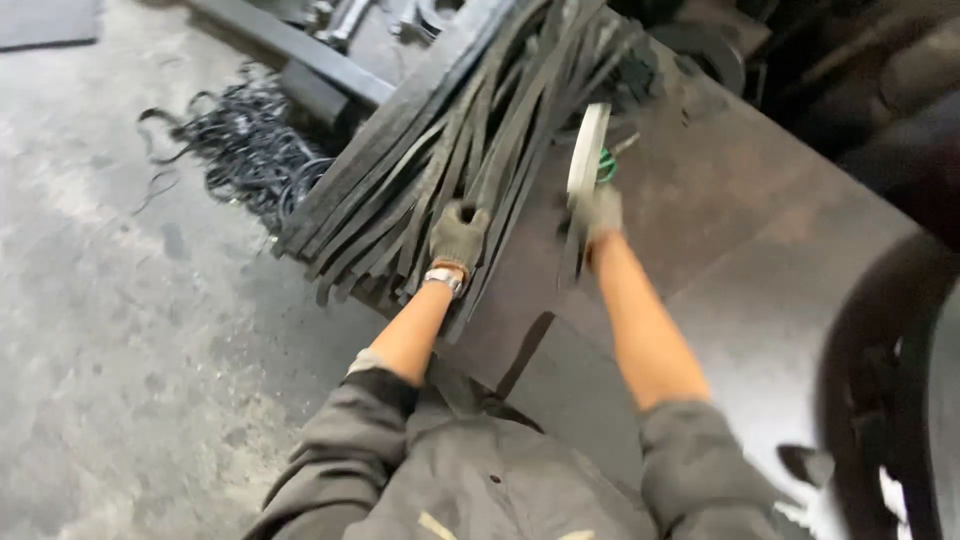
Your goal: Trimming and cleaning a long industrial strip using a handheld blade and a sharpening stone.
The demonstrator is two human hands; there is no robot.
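A fanned stack of long, flat black rubber strips is laid across the dark metal desk, its ends hanging past the desk's near-left edge. The left hand, in a grey knit glove with a wristwatch just behind it, is pressed palm-down on the strips near their overhanging ends — its fingers are curled over them, though a full grip cannot be confirmed. The right hand, also gloved, is closed around a pale, flat blade-like bar held just to the right of the stack, with a bit of green showing beside it. A tangle of thin black offcuts is piled on the concrete floor left of the stack. Judged from this, the strips are best kept pinned flat and square, with the blade kept clear of the holding fingers.
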